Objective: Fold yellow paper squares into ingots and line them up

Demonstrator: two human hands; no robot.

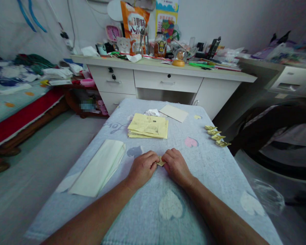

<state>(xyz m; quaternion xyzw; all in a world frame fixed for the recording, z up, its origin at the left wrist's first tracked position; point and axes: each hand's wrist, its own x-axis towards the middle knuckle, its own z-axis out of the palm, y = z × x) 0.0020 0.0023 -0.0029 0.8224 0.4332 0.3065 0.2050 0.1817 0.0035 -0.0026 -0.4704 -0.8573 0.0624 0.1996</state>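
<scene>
Between my two hands is a small folded piece of yellow paper, held low over the cloth-covered table. My left hand pinches its left end, fingers closed. On the right end, the fingers of my right hand are closed as well. Both hands hide much of the paper. Beyond them lies a stack of yellow printed paper sheets. Several folded yellow paper boats stand in a row near the table's right edge.
A folded pale green sheet lies at left on the blue tablecloth. Behind the stack are a cream card and crumpled white tissue. A cluttered white desk stands beyond the table, a bed at left, a washing machine at right.
</scene>
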